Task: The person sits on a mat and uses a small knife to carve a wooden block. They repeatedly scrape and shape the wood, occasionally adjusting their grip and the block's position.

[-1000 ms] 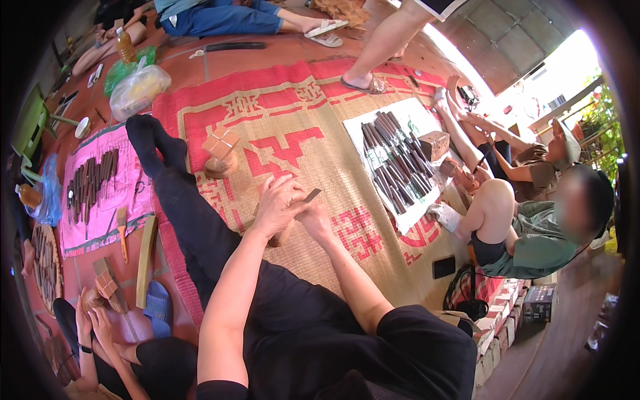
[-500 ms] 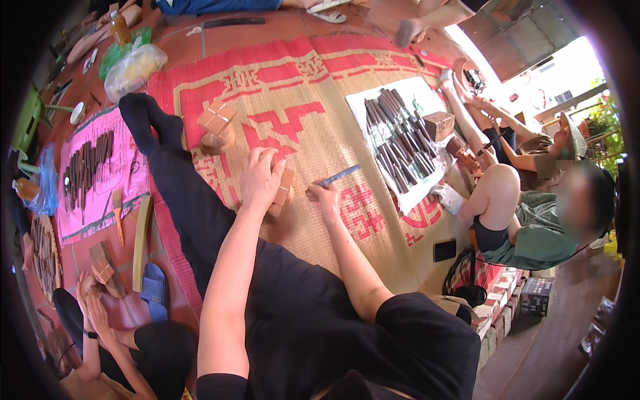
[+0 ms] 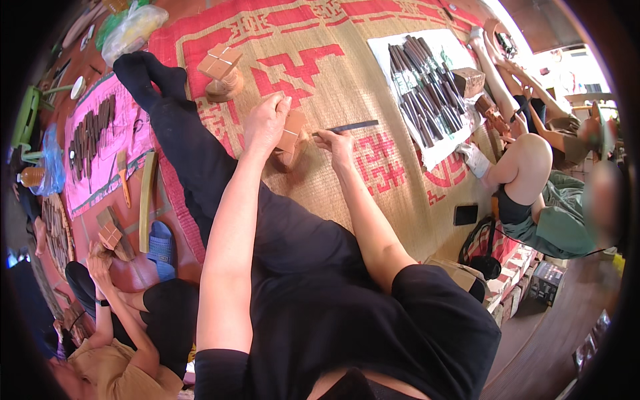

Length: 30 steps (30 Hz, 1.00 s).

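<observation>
The right hand (image 3: 335,145) pinches between its fingers one end of a slim dark flat tool (image 3: 359,125), likely light, stiff and best gripped there, beside a brown block (image 3: 293,131) where the left hand's (image 3: 266,123) fingers curl, their hold unclear.

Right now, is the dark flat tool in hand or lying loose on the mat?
In hand: the right hand grips the dark flat tool near one end, the rest jutting out to the right.
</observation>
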Tool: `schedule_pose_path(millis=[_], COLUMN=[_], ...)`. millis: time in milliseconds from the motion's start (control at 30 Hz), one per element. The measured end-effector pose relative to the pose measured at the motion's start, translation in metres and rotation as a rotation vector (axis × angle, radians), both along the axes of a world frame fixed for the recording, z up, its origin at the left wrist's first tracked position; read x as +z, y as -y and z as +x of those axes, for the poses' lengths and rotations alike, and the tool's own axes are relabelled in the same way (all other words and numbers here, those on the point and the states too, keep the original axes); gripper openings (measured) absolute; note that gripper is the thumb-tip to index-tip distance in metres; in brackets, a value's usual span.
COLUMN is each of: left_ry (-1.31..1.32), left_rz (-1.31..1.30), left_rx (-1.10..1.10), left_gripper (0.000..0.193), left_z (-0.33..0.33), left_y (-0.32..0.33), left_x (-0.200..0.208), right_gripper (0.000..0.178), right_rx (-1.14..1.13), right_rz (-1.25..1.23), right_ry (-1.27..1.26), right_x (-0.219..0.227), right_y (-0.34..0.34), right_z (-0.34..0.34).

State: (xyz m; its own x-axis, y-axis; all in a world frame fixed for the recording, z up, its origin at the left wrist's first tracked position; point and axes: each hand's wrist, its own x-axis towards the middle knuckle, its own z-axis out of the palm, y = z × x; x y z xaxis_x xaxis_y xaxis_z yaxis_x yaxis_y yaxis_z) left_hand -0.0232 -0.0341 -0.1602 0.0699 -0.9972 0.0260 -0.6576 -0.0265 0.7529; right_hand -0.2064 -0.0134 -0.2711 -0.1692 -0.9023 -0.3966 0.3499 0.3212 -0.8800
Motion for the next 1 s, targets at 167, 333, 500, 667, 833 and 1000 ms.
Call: schedule_pose_path(millis=[167, 333, 500, 667, 833, 1000], left_ry=[0.040, -0.035, -0.003, -0.032, -0.003, -0.013], left_rz=[-0.041, -0.038, -0.054, -0.081, -0.088, -0.098], left_rx=[-0.024, -0.020, -0.025, -0.012, -0.031, -0.022], left_gripper=[0.031, 0.031, 0.031, 0.031, 0.035, 0.035], left_z=[0.002, 0.001, 0.001, 0.002, 0.001, 0.001], left_y=[0.000, -0.004, 0.000, -0.002, -0.002, -0.002], left_x=[-0.006, 0.002, -0.004, -0.009, -0.009, -0.009], right_gripper=[0.010, 0.009, 0.009, 0.009, 0.011, 0.013], right_rx=[-0.026, 0.042, -0.039, 0.066, -0.008, 0.147], right_rz=[0.015, 0.049, 0.116, 0.066, 0.108, 0.085], right_ry=[0.052, 0.047, 0.074, 0.067, 0.137, 0.135], right_x=[-0.009, -0.010, -0.012, -0.010, -0.019, -0.015], right_y=[0.009, 0.011, 0.013, 0.014, 0.017, 0.014], right_z=[0.020, 0.020, 0.011, 0.023, 0.010, 0.017])
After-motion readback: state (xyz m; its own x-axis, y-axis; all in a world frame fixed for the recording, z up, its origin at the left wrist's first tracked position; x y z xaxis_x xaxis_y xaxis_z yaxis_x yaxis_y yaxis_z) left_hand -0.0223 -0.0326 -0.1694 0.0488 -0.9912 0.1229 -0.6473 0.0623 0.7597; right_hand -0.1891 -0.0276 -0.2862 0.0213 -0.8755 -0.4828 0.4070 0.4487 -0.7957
